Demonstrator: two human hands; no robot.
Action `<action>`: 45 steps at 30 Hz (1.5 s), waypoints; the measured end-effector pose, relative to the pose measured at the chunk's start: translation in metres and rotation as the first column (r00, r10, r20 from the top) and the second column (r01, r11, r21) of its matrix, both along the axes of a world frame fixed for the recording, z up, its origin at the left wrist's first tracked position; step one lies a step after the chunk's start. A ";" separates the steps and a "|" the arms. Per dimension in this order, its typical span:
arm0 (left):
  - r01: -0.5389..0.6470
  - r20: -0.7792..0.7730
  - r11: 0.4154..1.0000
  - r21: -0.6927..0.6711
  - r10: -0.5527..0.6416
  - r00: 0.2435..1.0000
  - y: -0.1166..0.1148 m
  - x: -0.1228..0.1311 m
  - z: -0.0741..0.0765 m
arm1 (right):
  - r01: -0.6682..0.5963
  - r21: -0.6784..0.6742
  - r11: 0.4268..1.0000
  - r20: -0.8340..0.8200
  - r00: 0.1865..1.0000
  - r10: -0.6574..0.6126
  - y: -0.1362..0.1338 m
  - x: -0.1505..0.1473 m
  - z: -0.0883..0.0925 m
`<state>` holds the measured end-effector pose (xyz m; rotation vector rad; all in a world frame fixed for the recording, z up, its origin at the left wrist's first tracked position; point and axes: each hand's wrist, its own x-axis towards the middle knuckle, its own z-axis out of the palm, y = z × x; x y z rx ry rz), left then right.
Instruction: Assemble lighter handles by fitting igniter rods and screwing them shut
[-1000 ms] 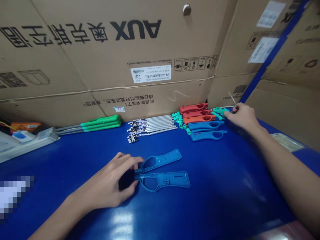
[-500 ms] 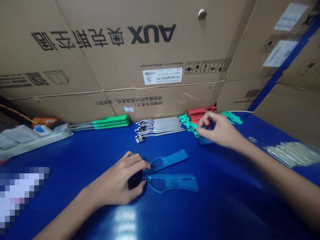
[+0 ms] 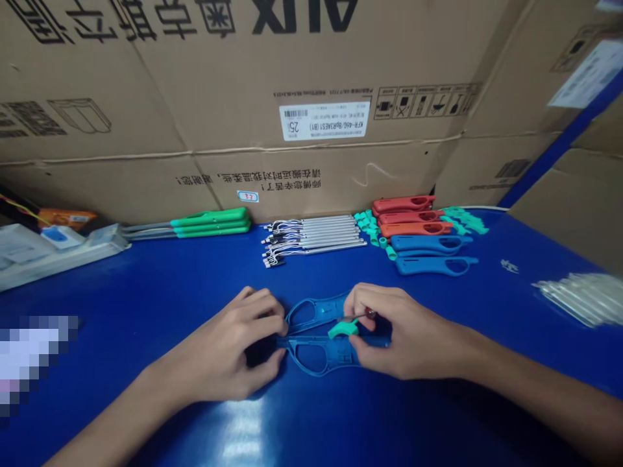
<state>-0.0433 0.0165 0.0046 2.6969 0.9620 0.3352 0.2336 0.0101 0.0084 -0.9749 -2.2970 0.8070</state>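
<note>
The person's left hand (image 3: 219, 344) is lying over one end of two blue plastic handle shells (image 3: 324, 353), and its fingers (image 3: 263, 311) are curled closed, pressing the shells down on the blue counter (image 3: 487, 415). The shells are lying side by side between the two hands. A dark patch is showing under the left palm, and it is hard to tell if it is a shadow or a thing. The right hand (image 3: 409, 334) is gripping a small teal plastic piece (image 3: 342, 329) and a thin metal pin (image 3: 357, 316), with its fingers (image 3: 363, 298) closed just over the shells. Those fingers are hiding part of the shells, so I cannot tell if the teal piece is touching them. Past the fingers, red plastic shells (image 3: 403, 214) and more blue shells (image 3: 433, 254) are lying in a row, with little teal parts (image 3: 370, 227) beside them. Further left of those, metal rods with wires (image 3: 311, 237) and green-handled rods (image 3: 209, 220) are lying near a big cardboard box (image 3: 243, 97). Far to the right, a clear bundle (image 3: 579, 298) is looking too blurry to make out.
</note>
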 end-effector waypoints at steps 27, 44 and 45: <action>-0.006 0.015 0.999 -0.033 0.007 1.000 -0.001 0.005 0.004 | -0.065 0.065 0.996 0.071 0.996 0.060 -0.007 -0.004 -0.008; -0.025 -0.040 0.999 -0.024 0.024 0.999 -0.002 0.003 0.006 | -0.144 0.134 0.980 0.092 0.987 0.133 -0.006 -0.003 -0.007; -0.023 -0.039 0.999 -0.024 0.022 0.999 -0.002 0.003 0.006 | -0.146 0.129 0.981 0.096 0.986 0.134 -0.005 -0.003 -0.008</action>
